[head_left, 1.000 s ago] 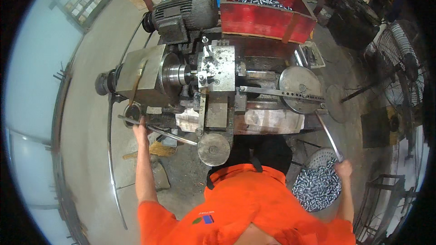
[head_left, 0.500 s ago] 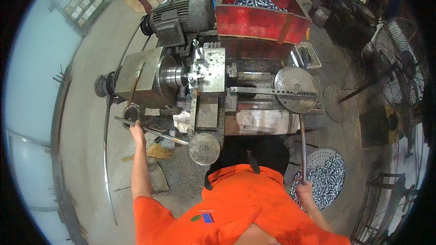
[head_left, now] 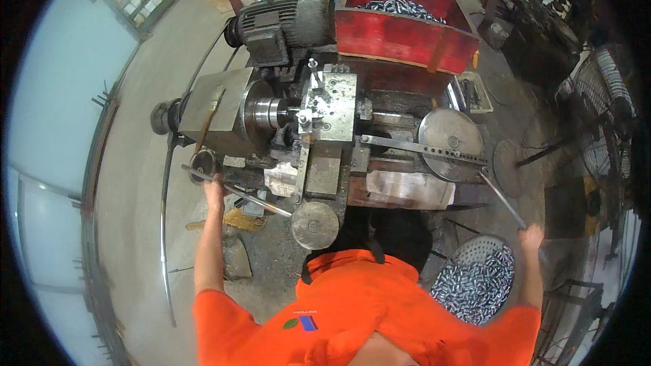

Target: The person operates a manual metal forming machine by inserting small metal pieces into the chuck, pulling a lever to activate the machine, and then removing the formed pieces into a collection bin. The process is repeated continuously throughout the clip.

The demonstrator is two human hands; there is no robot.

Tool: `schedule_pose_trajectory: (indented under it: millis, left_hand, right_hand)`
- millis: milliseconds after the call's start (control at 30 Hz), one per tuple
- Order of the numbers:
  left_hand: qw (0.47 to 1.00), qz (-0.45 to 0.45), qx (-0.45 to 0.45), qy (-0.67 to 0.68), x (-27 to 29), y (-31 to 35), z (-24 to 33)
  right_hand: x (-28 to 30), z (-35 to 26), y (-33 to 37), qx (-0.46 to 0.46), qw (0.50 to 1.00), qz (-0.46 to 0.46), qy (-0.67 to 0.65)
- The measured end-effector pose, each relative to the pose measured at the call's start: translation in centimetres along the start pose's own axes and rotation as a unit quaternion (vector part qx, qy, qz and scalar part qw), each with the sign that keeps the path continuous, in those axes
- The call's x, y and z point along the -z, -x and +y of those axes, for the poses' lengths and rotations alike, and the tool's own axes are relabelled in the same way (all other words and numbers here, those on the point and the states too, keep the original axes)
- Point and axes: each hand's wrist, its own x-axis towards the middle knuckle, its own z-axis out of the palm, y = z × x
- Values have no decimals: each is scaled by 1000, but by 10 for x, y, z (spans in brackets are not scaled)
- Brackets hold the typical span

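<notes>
From my end I have the left hand (head_left: 214, 193) wrapped around the left lever (head_left: 261, 203), near its outer tip; the bar slants down to the small round disc (head_left: 315, 226) at the front of the machine. My right hand (head_left: 531, 236) grips the lower end of the right lever (head_left: 502, 198), which rises toward the edge of the larger disc (head_left: 451, 129). Between the levers, the slide block (head_left: 337, 105) sits just right of the chuck (head_left: 271, 113). Below my right lever, a perforated basin (head_left: 475, 252) holds small shiny metal pieces (head_left: 473, 286).
</notes>
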Motion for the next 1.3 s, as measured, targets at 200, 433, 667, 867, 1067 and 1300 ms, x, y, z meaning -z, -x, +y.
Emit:
schedule_pose_trajectory:
  millis: [200,433,667,867,1067,1300]
  left_hand:
    - [999,-14,28,43,28,6,-3]
    - [779,-168,-153,-585,46,-7,-101]
    - [834,23,-31,-551,-22,41,-157]
    - [717,-169,-69,-672,3,38,-99]
    - [703,-139,-73,-693,20,29,-117]
    - [912,-87,-149,-372,87,19,-1]
  right_hand:
    - [8,-62,-33,-103,973,205,-15]
    - [-5,-160,78,45,943,167,-283]
    - [25,-217,106,38,904,-20,-425]
    - [62,-238,86,117,902,-6,-416]
    - [167,-299,31,271,858,70,-429]
    - [279,-488,7,535,700,117,-459]
